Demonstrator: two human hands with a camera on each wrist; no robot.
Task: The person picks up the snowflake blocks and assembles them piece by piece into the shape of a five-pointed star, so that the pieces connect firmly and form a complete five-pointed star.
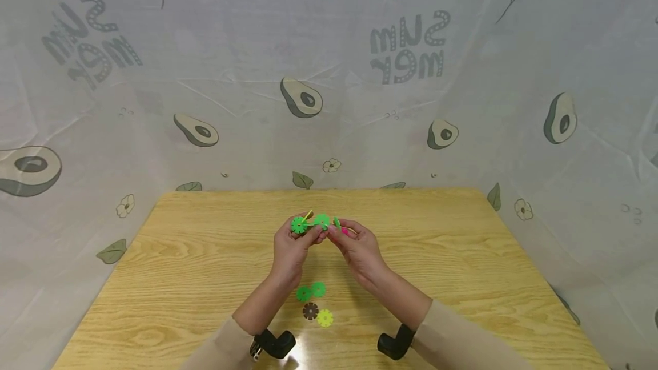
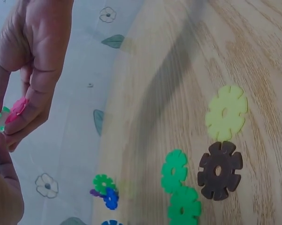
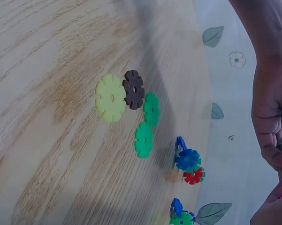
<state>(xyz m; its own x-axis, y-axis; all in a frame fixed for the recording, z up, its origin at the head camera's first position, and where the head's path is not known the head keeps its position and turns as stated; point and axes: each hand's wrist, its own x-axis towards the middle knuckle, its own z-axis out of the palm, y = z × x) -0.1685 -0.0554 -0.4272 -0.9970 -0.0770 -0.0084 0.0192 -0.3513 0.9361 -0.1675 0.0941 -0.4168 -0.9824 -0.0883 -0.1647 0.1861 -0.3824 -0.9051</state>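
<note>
Green discs [image 1: 297, 226] gripped in left hand [image 1: 290, 247], pink disc [image 1: 345, 232] in right hand [image 1: 362, 247]; joining seems in hand, next likely calls for careful alignment.

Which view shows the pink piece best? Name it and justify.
Left wrist: the pink piece in the right hand looks largest there, its notched edge visible. The head view shows just a small pink patch; the right wrist view, only a sliver cut off at the frame's right edge.

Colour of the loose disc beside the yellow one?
Dark brown; the disc shows best in the left wrist view.
</note>
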